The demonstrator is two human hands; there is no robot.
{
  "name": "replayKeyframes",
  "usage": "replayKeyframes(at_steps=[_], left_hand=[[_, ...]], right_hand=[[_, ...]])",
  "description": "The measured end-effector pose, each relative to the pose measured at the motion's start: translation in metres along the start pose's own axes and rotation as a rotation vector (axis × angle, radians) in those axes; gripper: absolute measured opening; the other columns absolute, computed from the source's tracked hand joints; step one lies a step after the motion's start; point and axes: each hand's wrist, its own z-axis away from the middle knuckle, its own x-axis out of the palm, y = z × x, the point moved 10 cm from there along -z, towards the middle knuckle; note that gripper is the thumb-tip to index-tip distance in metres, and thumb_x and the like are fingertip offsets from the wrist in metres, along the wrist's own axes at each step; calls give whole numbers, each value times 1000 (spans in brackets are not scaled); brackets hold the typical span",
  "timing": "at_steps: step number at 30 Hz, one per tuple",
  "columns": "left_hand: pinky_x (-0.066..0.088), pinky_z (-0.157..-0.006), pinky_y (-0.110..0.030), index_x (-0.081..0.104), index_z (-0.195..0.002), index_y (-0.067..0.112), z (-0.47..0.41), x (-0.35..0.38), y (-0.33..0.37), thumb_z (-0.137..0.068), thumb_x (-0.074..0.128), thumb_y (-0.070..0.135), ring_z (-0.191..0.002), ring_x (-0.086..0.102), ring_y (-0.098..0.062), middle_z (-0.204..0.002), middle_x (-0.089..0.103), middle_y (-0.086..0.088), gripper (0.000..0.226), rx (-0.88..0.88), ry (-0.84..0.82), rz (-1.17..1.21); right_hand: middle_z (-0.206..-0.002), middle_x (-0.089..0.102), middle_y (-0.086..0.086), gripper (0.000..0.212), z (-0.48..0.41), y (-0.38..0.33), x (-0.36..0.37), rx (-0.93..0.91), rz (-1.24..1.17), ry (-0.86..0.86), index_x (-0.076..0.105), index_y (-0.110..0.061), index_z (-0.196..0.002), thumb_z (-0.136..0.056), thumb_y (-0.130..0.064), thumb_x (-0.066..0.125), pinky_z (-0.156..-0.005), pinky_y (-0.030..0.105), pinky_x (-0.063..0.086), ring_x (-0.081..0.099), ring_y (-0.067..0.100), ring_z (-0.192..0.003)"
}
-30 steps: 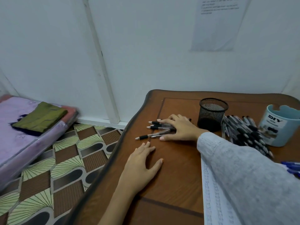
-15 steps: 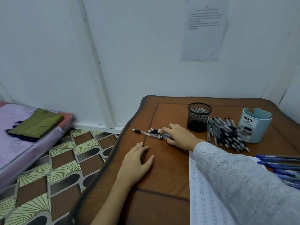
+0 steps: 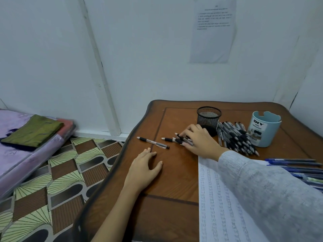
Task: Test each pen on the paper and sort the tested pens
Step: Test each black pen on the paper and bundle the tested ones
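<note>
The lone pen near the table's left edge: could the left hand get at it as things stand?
Probably yes. The left hand lies flat on the table just short of the lone pen, bare wood between them. The right hand, holding the small bunch of pens, is off that path.

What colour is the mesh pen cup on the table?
Black; the mesh pen cup shows best in the head view.
</note>
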Motion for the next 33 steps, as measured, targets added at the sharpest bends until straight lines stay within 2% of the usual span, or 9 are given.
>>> replayKeyframes(at_steps=[3, 7, 10, 16, 20, 24, 28, 31, 33], left_hand=[[22, -115, -29, 49, -138, 26, 0, 0, 0, -91, 54, 49, -142, 24, -6, -153, 34, 6, 52, 3, 4, 8], [23, -115, -28, 50, -137, 25, -1, 0, -2, -91, 56, 47, -142, 25, -6, -152, 35, 5, 52, 6, 15, 20], [23, -116, -29, 51, -136, 25, -1, 0, -3, -90, 56, 48, -142, 24, -5, -152, 35, 6, 51, 5, 21, 25], [23, -115, -28, 51, -136, 25, -1, -2, -3, -91, 56, 48, -142, 25, -6, -152, 36, 5, 51, 12, 23, 15], [25, -115, -32, 50, -137, 24, 0, -2, 0, -91, 56, 47, -142, 26, -8, -152, 36, 4, 52, 9, 4, 12], [25, -116, -35, 48, -138, 24, 0, -2, 1, -91, 55, 47, -142, 26, -10, -153, 35, 3, 52, 11, -28, -9], [27, -114, -33, 50, -137, 22, 2, -1, 4, -92, 55, 44, -141, 30, -12, -151, 38, 1, 50, 24, -33, -41], [33, -108, -29, 57, -129, 22, 6, -2, 14, -93, 56, 37, -135, 40, -11, -143, 49, 1, 39, 95, -20, -80], [36, -105, -26, 60, -126, 21, 10, -1, 23, -94, 55, 33, -132, 44, -10, -140, 52, 1, 35, 137, -19, -117]], right_hand=[[-117, 52, -4, 27, -12, -13, -3, 53, -124, 68, 68, -26, -111, -92, -41, 58, -91, 33, 32, 37, 15, -111], [-129, 49, -4, 33, -19, -26, 20, 67, -105, -24, 71, -29, -111, -87, -50, 60, -95, 37, 28, 32, 18, -121], [-133, 48, -4, 26, -17, -28, 27, 94, -125, -16, 73, -30, -103, -85, -47, 64, -97, 37, 25, 29, 18, -124], [-113, 56, -6, 10, 1, -7, 2, 257, -350, 107, 74, -23, -80, -82, -32, 70, -87, 29, 21, 34, 14, -113], [-99, 61, -4, 7, 25, 15, -32, 377, -619, 218, 73, -20, -75, -81, -22, 71, -85, 30, 29, 44, 16, -107], [-88, 68, -4, 4, 52, 28, -75, 449, -879, 353, 67, -16, -84, -88, -15, 66, -76, 25, 47, 61, 10, -86], [-96, 71, 1, 11, 73, 37, -105, 519, -1103, 402, 53, -14, -103, -98, -24, 51, -79, 31, 56, 68, 17, -91], [-87, 67, 3, 17, 88, 38, -112, 568, -1340, 387, 45, -16, -110, -100, -29, 44, -71, 30, 57, 67, 18, -75], [-74, 56, 1, 15, 101, 42, -112, 605, -1437, 392, 47, -18, -108, -100, -30, 45, -58, 23, 49, 54, 12, -57]])
